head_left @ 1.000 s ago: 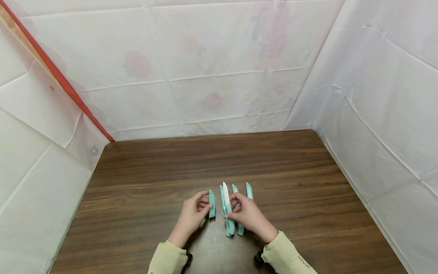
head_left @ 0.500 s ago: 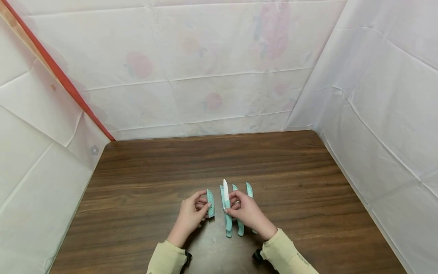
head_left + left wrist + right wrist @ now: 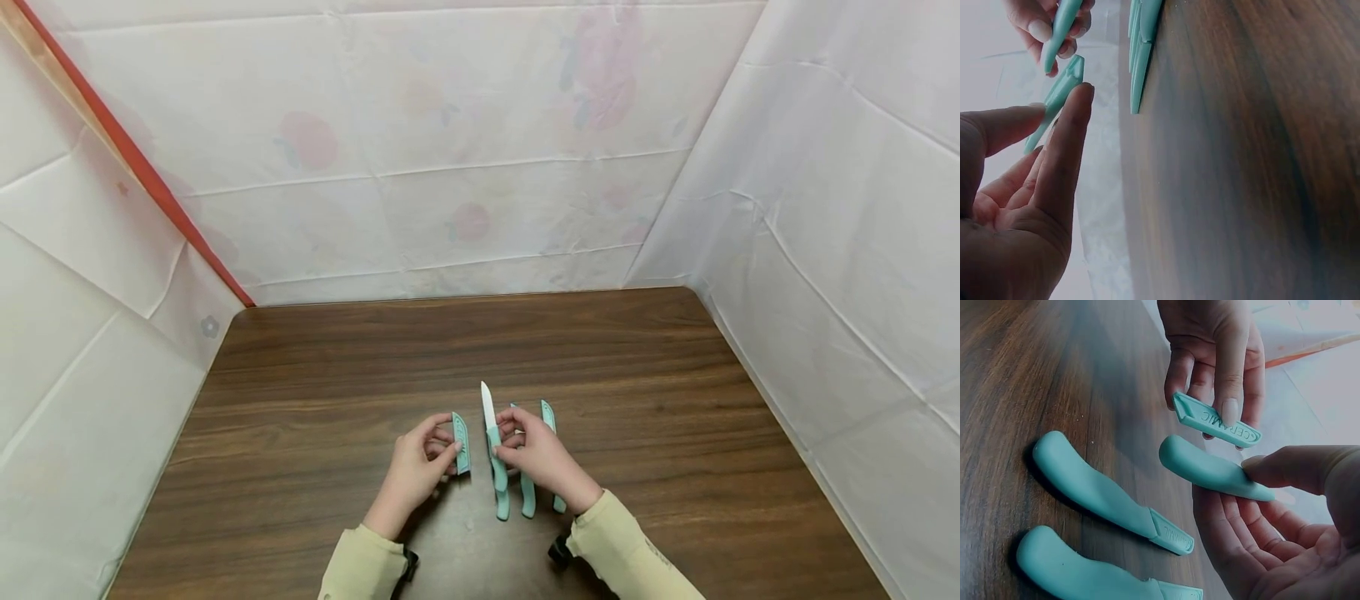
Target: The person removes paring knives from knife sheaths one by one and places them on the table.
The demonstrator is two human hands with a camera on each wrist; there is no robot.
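My left hand [image 3: 418, 462] pinches an empty mint-green knife sheath [image 3: 461, 443] between thumb and fingers. "CERAMIC" is embossed on the sheath [image 3: 1216, 422] in the right wrist view. My right hand [image 3: 546, 457] grips a small ceramic knife [image 3: 497, 457] by its mint handle. Its bare white blade [image 3: 488, 403] points away from me, tilted slightly left. Sheath and knife are apart, side by side above the table. In the left wrist view, the knife handle [image 3: 1063, 28] is seen past the sheath [image 3: 1057, 100].
Sheathed mint knives lie on the brown wooden table [image 3: 315, 392]: one [image 3: 502, 505] partly beneath the held knife, another [image 3: 528, 497] below my right hand, a third [image 3: 549, 414] farther right. White printed sheeting [image 3: 465, 167] surrounds the table's back and sides.
The right hand has raised the knife forward and slightly left, its tip now leaning left. The left hand has shifted slightly left with the sheath.
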